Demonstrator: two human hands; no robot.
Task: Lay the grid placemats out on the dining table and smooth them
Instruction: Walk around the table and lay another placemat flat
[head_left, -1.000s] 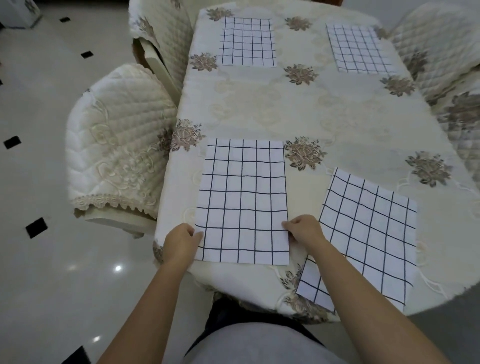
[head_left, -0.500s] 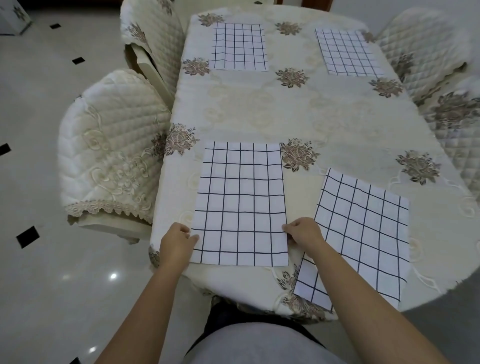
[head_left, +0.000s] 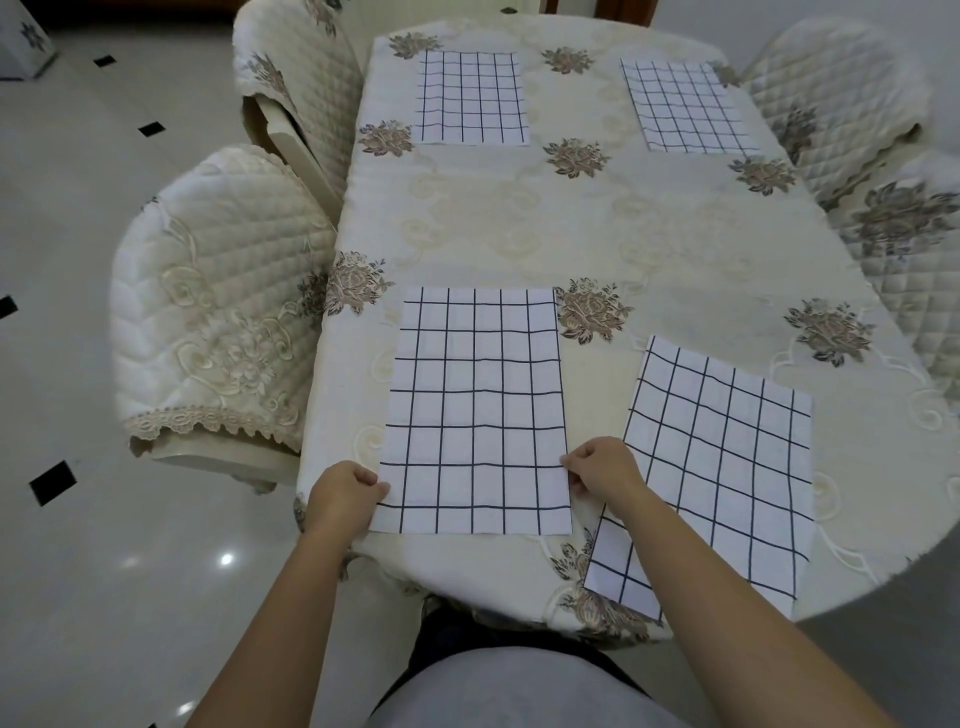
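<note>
We pinch near-left placemat (head_left: 475, 410) at both side edges. Left hand (head_left: 343, 491) is curled on left edge, right hand (head_left: 605, 467) curled on right edge. It lies flat on worktop (head_left: 571, 223). Near-right placemat (head_left: 727, 457) sits crooked, corner overhanging near edge.

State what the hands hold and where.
The near left placemat: left hand grips its left edge, right hand its right edge, near the bottom.
</note>
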